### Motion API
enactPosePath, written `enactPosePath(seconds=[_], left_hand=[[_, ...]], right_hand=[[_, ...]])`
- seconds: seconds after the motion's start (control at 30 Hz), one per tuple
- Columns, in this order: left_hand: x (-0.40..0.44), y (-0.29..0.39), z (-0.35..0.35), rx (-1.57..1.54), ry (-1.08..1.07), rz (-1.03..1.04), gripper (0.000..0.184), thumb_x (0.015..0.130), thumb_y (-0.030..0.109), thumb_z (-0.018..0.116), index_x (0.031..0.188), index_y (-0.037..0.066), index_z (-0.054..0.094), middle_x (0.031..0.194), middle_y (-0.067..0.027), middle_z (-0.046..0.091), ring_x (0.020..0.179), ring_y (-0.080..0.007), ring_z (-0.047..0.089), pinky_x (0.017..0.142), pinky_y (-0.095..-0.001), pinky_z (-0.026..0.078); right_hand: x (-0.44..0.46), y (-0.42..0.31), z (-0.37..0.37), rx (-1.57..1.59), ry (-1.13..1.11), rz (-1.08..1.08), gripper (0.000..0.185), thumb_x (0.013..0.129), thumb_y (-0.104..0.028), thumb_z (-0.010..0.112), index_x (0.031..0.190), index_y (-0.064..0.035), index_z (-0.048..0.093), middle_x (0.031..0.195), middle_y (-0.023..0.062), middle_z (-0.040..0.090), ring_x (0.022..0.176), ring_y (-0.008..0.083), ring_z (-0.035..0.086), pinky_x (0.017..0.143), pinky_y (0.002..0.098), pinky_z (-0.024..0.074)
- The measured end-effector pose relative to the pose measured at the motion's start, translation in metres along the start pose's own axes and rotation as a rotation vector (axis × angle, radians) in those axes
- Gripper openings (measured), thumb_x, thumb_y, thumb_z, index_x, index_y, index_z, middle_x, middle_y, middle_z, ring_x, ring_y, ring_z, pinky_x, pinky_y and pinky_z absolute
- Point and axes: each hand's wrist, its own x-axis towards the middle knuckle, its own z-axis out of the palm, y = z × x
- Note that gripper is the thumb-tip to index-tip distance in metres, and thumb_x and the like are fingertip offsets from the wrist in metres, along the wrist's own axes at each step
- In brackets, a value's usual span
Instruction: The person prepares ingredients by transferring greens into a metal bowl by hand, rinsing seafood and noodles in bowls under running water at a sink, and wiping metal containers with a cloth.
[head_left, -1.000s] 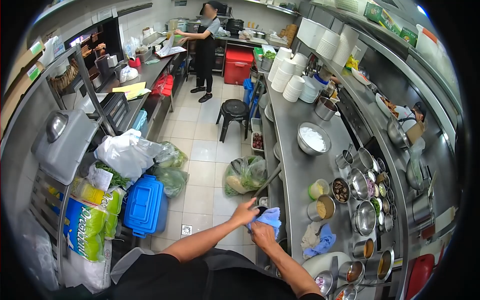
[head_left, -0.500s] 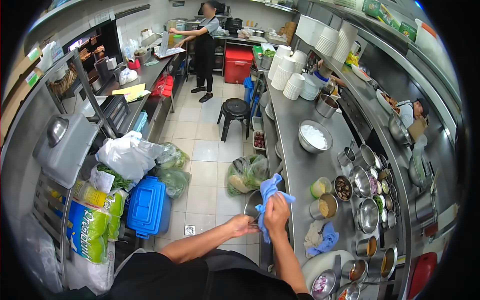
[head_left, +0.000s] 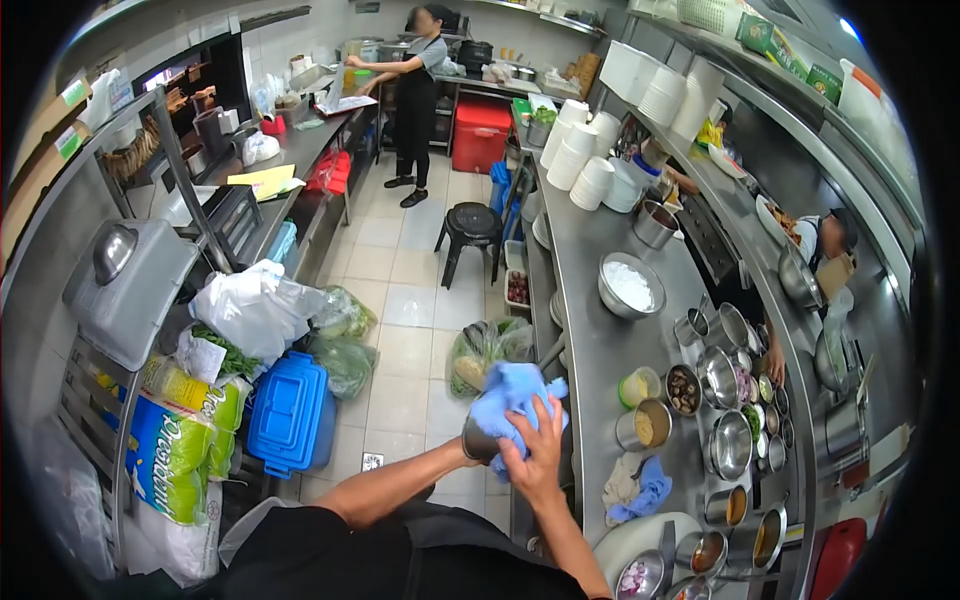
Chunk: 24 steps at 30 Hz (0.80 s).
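My left hand (head_left: 462,456) grips a metal pot (head_left: 480,442) from its near left side, with most of its fingers hidden beneath it. Pressed over the pot's mouth is a bunched blue cloth (head_left: 515,392), which covers most of the inside. My right hand (head_left: 538,447) lies on this cloth from the right, fingers bent over it. Both hands are in front of my body, left of the steel counter (head_left: 585,375). A second blue cloth (head_left: 641,492) lies on the counter beside a beige rag (head_left: 619,480).
Several metal pots and bowls crowd the counter's right side, near a bowl of white powder (head_left: 630,285). A black stool (head_left: 470,226) and bagged vegetables (head_left: 470,360) stand on the floor. Left is a blue bin (head_left: 290,410). A co-worker (head_left: 415,105) stands at the back; another's hand (head_left: 775,362) reaches in from the right.
The pot and cloth have shifted left and toward me. My right hand has turned from a raised fist on the cloth to lying over it, and the cloth now covers the pot's mouth.
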Motion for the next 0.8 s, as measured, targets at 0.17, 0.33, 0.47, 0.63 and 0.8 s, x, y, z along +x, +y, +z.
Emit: enactPosePath(seconds=[0.17,0.33,0.47,0.63,0.8], left_hand=[[-0.004,-0.026,-0.029,0.257,-0.142,-0.005,0.045,0.089,0.016,0.058,0.129,0.005,0.044,0.125,-0.0067,0.053,0.11,-0.0163,0.053,0.095,-0.0328,0.044],[-0.003,0.024,0.029,0.636,0.211,0.107,0.041,0.082,0.018,0.062,0.115,0.004,0.043,0.109,-0.015,0.057,0.098,-0.0243,0.056,0.086,-0.0359,0.044],[-0.002,0.024,0.036,1.126,0.426,0.416,0.025,0.078,0.01,0.058,0.091,0.005,0.038,0.085,-0.0175,0.048,0.076,-0.0392,0.05,0.069,-0.0403,0.042],[-0.009,0.011,0.02,1.143,0.431,0.518,0.026,0.075,0.003,0.06,0.091,0.005,0.039,0.083,-0.0166,0.047,0.073,-0.0379,0.05,0.066,-0.0389,0.044],[-0.009,0.001,-0.001,1.092,0.409,0.542,0.025,0.074,0.0,0.06,0.09,0.005,0.041,0.079,-0.015,0.049,0.068,-0.0344,0.053,0.063,-0.0364,0.045]], right_hand=[[0.01,0.022,-0.002,0.366,0.237,0.282,0.034,0.088,-0.03,0.051,0.092,0.0005,0.064,0.093,0.0145,0.062,0.087,0.0272,0.059,0.082,0.0337,0.0443],[-0.018,0.079,0.027,1.213,0.24,0.953,0.036,0.092,-0.038,0.047,0.092,-0.0058,0.063,0.083,0.0044,0.063,0.072,0.0166,0.061,0.068,0.029,0.0496],[-0.035,0.089,0.044,1.58,0.274,1.111,0.034,0.092,-0.037,0.048,0.103,-0.0073,0.059,0.087,0.0049,0.063,0.072,0.0161,0.063,0.066,0.0297,0.0529],[-0.057,0.095,0.056,1.404,0.241,1.282,0.027,0.092,-0.03,0.048,0.099,-0.006,0.06,0.086,0.0052,0.064,0.073,0.0174,0.063,0.066,0.031,0.0524],[-0.073,0.076,0.061,1.37,0.247,1.385,0.032,0.093,-0.032,0.046,0.098,-0.0045,0.062,0.082,0.0053,0.062,0.071,0.0155,0.061,0.063,0.0301,0.0507]])
